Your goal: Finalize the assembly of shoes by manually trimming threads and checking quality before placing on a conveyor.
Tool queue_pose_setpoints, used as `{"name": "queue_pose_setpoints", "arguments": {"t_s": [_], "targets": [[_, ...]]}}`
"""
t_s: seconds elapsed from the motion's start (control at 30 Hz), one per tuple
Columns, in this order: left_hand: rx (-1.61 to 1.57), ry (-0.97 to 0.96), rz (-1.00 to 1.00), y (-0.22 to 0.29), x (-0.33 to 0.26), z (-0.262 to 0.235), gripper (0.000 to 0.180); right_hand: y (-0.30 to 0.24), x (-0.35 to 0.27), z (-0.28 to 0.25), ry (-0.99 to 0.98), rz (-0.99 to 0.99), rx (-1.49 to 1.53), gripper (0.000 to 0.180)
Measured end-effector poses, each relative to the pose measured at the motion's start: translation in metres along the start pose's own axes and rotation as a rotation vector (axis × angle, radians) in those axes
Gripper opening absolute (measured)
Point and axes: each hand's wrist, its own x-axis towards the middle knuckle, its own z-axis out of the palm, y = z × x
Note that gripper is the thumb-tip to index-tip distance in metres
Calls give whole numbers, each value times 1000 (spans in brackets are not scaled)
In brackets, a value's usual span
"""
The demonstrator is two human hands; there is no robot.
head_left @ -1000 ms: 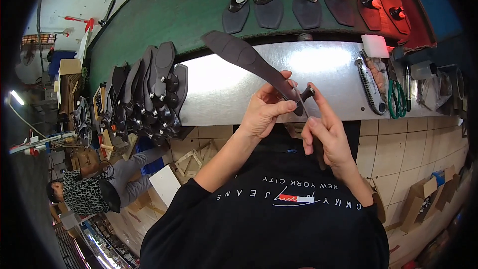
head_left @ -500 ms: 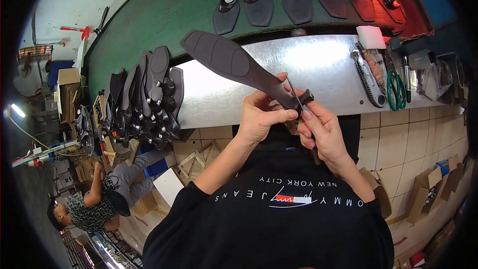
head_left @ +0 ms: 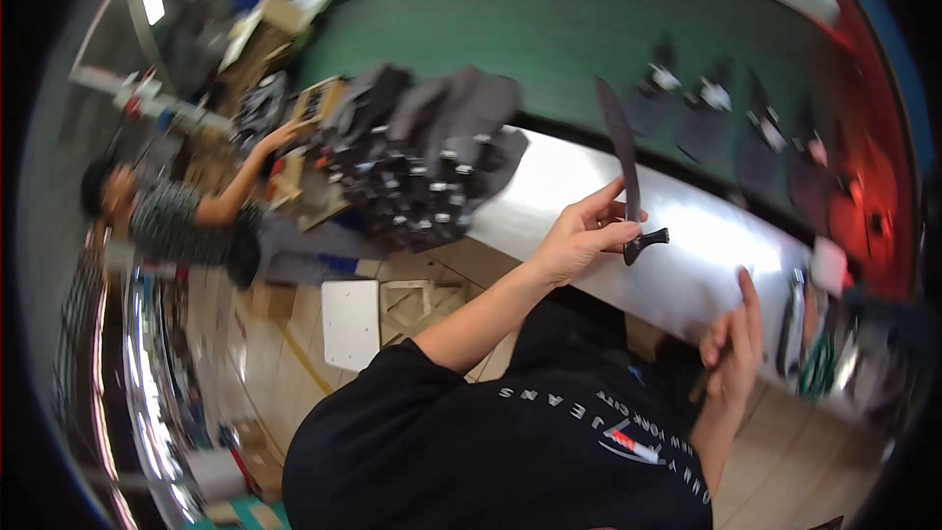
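Note:
My left hand (head_left: 586,238) pinches a dark heeled shoe sole (head_left: 617,128) at its heel end. The sole stands almost upright, edge toward me, and its short black heel (head_left: 648,241) points right. Lower right, apart from the sole, is my right hand (head_left: 731,345), blurred, its index finger raised and the other fingers curled. Below those curled fingers shows the brown handle (head_left: 699,387) of a thin tool; the rest of it is hidden or smeared. Beneath both hands lies the shiny metal worktop (head_left: 549,186).
A heap of dark heeled soles (head_left: 432,157) lies on the left. Several more with white wrapping, such as a sole (head_left: 708,103), line the green table (head_left: 530,20). A cutter (head_left: 791,324), green-handled scissors (head_left: 818,369) and a white block (head_left: 829,265) lie right. Another person (head_left: 186,216) is far left.
My view has swung left. My right hand has come away from the sole, to the right, with the tool. My left hand has turned the sole upright and edge-on.

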Motion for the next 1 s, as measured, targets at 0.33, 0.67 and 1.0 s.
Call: {"name": "queue_pose_setpoints", "arguments": {"t_s": [0.33, 0.67, 1.0], "targets": [[118, 494, 594, 151, -64, -129, 38, 3, 24, 16, -80, 7, -188, 41], [1194, 1398, 895, 196, -89, -229, 33, -3, 36, -32, 111, -205, -445, 37], [1060, 440, 578, 52, 168, -79, 61, -32, 54, -44, 312, -721, -1581, 33]]}}
